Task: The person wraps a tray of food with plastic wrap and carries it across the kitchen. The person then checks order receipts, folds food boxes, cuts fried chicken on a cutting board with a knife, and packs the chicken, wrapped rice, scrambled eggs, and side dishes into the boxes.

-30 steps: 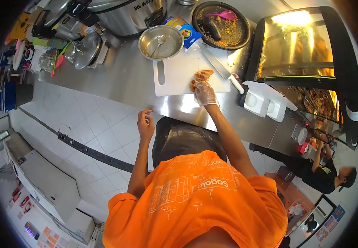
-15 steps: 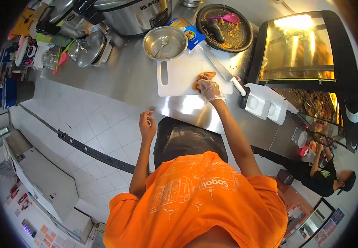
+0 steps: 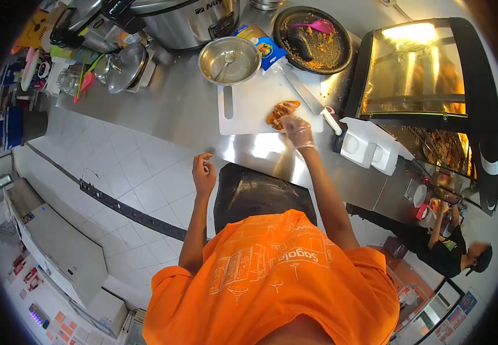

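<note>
My right hand (image 3: 298,131), in a clear plastic glove, touches the near edge of a piece of browned meat (image 3: 282,114) on the white cutting board (image 3: 243,109). Its fingers are bent together at the meat; the fingertips are partly hidden. My bare left hand (image 3: 203,172) hangs in front of the counter's edge, its fingers loosely curled, holding nothing that I can see. A knife (image 3: 312,100) with a white handle lies across the board's right side. The metal bowl (image 3: 229,60) with a spoon inside stands at the board's far left corner.
A black stone mortar (image 3: 332,63) with a pink spoon stands at the back. An open white box (image 3: 367,145) is right of the board, near a lit glass cabinet (image 3: 416,69). Large metal cookers (image 3: 174,26) stand at back left. Another person (image 3: 447,250) works at far right.
My right hand has drawn slightly back and to the right on the meat, so more of the meat shows. The view has shifted a little since the first frame. My left hand is nearly still.
</note>
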`<action>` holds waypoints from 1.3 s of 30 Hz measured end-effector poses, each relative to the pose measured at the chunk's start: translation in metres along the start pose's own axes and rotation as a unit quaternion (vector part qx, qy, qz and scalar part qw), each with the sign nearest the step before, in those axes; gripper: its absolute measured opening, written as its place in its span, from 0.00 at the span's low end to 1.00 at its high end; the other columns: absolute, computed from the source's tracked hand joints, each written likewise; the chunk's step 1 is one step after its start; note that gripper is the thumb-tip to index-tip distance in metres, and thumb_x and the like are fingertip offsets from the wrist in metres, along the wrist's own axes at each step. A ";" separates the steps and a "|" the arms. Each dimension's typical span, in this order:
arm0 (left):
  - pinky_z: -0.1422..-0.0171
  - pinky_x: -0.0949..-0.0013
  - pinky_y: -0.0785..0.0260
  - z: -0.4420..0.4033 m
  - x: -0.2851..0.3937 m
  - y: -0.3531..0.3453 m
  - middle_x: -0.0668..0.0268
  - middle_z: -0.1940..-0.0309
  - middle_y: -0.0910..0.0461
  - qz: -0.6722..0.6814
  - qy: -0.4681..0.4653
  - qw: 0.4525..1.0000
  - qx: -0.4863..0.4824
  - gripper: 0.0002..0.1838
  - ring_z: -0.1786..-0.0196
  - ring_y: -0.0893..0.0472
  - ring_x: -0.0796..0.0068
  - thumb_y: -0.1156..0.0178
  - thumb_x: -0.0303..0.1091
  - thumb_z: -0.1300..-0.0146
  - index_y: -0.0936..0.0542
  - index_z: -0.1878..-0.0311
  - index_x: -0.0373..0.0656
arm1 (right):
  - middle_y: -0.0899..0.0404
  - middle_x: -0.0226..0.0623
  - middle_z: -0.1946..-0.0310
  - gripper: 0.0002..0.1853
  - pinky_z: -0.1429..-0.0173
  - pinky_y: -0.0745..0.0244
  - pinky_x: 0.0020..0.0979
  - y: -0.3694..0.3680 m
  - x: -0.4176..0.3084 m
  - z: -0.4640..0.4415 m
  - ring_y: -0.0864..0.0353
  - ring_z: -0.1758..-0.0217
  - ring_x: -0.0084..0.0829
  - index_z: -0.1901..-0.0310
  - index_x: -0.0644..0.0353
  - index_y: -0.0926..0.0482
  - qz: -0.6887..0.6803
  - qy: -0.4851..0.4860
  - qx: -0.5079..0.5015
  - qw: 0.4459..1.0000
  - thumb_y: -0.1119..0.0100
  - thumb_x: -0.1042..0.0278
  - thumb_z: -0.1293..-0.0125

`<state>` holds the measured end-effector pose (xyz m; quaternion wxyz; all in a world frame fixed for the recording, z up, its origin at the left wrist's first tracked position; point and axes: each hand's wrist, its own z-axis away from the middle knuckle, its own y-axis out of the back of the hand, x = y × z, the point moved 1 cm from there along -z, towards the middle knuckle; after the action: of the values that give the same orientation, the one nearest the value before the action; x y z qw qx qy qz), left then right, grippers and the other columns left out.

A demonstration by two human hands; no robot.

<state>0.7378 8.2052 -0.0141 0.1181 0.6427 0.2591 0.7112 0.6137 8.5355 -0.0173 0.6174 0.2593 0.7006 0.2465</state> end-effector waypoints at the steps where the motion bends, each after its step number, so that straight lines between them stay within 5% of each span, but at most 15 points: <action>1: 0.65 0.75 0.33 -0.001 0.001 -0.001 0.66 0.58 0.24 -0.003 0.002 1.000 -0.004 0.13 0.65 0.25 0.76 0.47 0.19 0.41 0.22 0.54 0.43 | 0.17 0.46 0.65 0.07 0.56 0.22 0.39 0.001 -0.017 0.000 0.16 0.61 0.44 0.59 0.56 0.17 -0.010 -0.024 -0.027 0.999 0.41 0.73 0.40; 2: 0.65 0.75 0.33 -0.002 0.002 -0.001 0.66 0.58 0.24 -0.003 0.001 1.000 -0.004 0.13 0.65 0.25 0.76 0.47 0.19 0.41 0.22 0.54 0.43 | 0.17 0.48 0.65 0.07 0.55 0.22 0.40 0.003 -0.028 0.000 0.17 0.60 0.46 0.60 0.56 0.17 -0.022 -0.048 -0.055 0.997 0.41 0.72 0.40; 3: 0.65 0.75 0.33 -0.002 0.003 -0.001 0.66 0.58 0.24 -0.004 -0.003 1.000 -0.006 0.13 0.65 0.25 0.76 0.46 0.19 0.41 0.22 0.54 0.43 | 0.17 0.50 0.66 0.08 0.53 0.23 0.42 -0.013 -0.004 -0.001 0.17 0.60 0.47 0.61 0.57 0.16 0.136 0.004 -0.043 0.990 0.41 0.69 0.41; 8: 0.65 0.74 0.33 -0.004 0.006 -0.002 0.66 0.59 0.24 -0.003 -0.012 1.000 -0.004 0.13 0.65 0.25 0.75 0.46 0.19 0.42 0.22 0.54 0.43 | 0.17 0.50 0.67 0.11 0.53 0.23 0.40 -0.007 -0.032 -0.028 0.17 0.62 0.47 0.63 0.60 0.16 0.084 -0.120 -0.065 0.987 0.42 0.66 0.45; 12: 0.67 0.74 0.34 -0.004 0.007 -0.002 0.66 0.59 0.24 -0.013 -0.010 1.000 0.001 0.13 0.66 0.25 0.75 0.47 0.18 0.42 0.22 0.54 0.43 | 0.17 0.48 0.70 0.08 0.58 0.22 0.41 -0.010 -0.037 -0.037 0.16 0.66 0.46 0.69 0.60 0.16 0.027 -0.111 -0.122 0.986 0.40 0.66 0.47; 18: 0.69 0.75 0.34 0.000 -0.001 -0.007 0.66 0.59 0.24 -0.008 -0.018 0.999 0.027 0.13 0.66 0.25 0.75 0.48 0.18 0.41 0.23 0.55 0.42 | 0.18 0.47 0.75 0.05 0.63 0.21 0.41 -0.030 -0.006 -0.040 0.17 0.72 0.42 0.72 0.61 0.18 0.173 -0.040 -0.083 0.981 0.40 0.70 0.46; 21: 0.68 0.75 0.34 -0.001 0.000 -0.008 0.66 0.59 0.24 -0.002 -0.008 1.000 0.025 0.13 0.66 0.25 0.76 0.48 0.18 0.41 0.23 0.55 0.42 | 0.19 0.45 0.76 0.04 0.71 0.22 0.39 -0.032 0.001 -0.041 0.17 0.77 0.38 0.73 0.63 0.20 0.074 -0.068 -0.089 0.991 0.42 0.75 0.42; 23: 0.68 0.75 0.34 -0.002 0.000 -0.008 0.66 0.58 0.24 -0.004 -0.004 1.000 0.026 0.13 0.66 0.25 0.76 0.48 0.18 0.41 0.23 0.55 0.42 | 0.21 0.42 0.79 0.08 0.78 0.24 0.35 -0.024 -0.011 -0.040 0.18 0.80 0.33 0.75 0.66 0.21 -0.108 -0.187 -0.130 0.968 0.46 0.80 0.38; 26: 0.67 0.75 0.34 -0.005 -0.002 -0.010 0.66 0.58 0.24 0.006 0.006 1.000 0.022 0.13 0.65 0.25 0.76 0.47 0.18 0.42 0.23 0.55 0.43 | 0.24 0.36 0.81 0.09 0.79 0.31 0.26 -0.023 -0.015 -0.039 0.25 0.81 0.25 0.74 0.63 0.25 -0.260 -0.266 -0.127 0.920 0.53 0.76 0.37; 30: 0.66 0.75 0.34 -0.010 -0.001 -0.012 0.66 0.58 0.24 -0.009 -0.002 1.000 0.020 0.13 0.65 0.25 0.76 0.47 0.18 0.42 0.23 0.55 0.43 | 0.24 0.35 0.81 0.10 0.79 0.32 0.27 -0.023 -0.018 -0.033 0.26 0.81 0.26 0.72 0.63 0.25 -0.266 -0.260 -0.070 0.926 0.55 0.74 0.35; 33: 0.66 0.74 0.34 -0.016 0.000 -0.013 0.66 0.58 0.23 -0.013 -0.007 1.000 0.020 0.14 0.65 0.24 0.75 0.46 0.18 0.42 0.23 0.55 0.43 | 0.24 0.34 0.79 0.10 0.78 0.31 0.28 -0.046 0.028 -0.028 0.26 0.81 0.26 0.71 0.61 0.25 -0.454 -0.261 -0.136 0.841 0.54 0.73 0.34; 36: 0.67 0.74 0.33 -0.021 0.001 -0.013 0.65 0.58 0.23 -0.014 -0.018 1.000 0.018 0.14 0.65 0.24 0.74 0.46 0.18 0.42 0.23 0.54 0.43 | 0.22 0.39 0.78 0.07 0.75 0.29 0.32 -0.037 0.018 -0.029 0.22 0.79 0.31 0.70 0.59 0.23 -0.311 -0.271 -0.140 0.900 0.50 0.72 0.37; 37: 0.67 0.74 0.33 -0.021 0.002 -0.013 0.65 0.58 0.23 -0.014 -0.018 1.000 0.015 0.14 0.65 0.24 0.74 0.47 0.18 0.42 0.23 0.54 0.42 | 0.20 0.37 0.77 0.08 0.71 0.26 0.30 -0.016 -0.003 -0.032 0.20 0.77 0.30 0.67 0.60 0.19 -0.086 -0.155 -0.084 0.981 0.50 0.72 0.35; 38: 0.67 0.74 0.33 -0.022 0.003 -0.013 0.65 0.58 0.23 -0.014 -0.017 1.000 0.015 0.14 0.65 0.24 0.74 0.47 0.18 0.42 0.23 0.54 0.42 | 0.19 0.35 0.76 0.10 0.67 0.23 0.28 -0.003 -0.019 -0.035 0.19 0.75 0.28 0.64 0.62 0.16 0.146 -0.027 -0.020 0.989 0.49 0.72 0.33; 39: 0.67 0.74 0.33 -0.023 0.003 -0.013 0.65 0.58 0.23 -0.011 -0.011 1.000 0.016 0.13 0.65 0.24 0.74 0.46 0.18 0.42 0.23 0.54 0.42 | 0.16 0.35 0.74 0.10 0.65 0.23 0.26 -0.011 0.003 -0.029 0.17 0.73 0.27 0.60 0.63 0.16 0.018 -0.004 0.134 0.991 0.46 0.70 0.33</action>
<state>0.7125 8.2125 -0.0189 0.1187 0.6495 0.2759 0.6986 0.5837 8.5285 -0.0231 0.5756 0.3531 0.7199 0.1606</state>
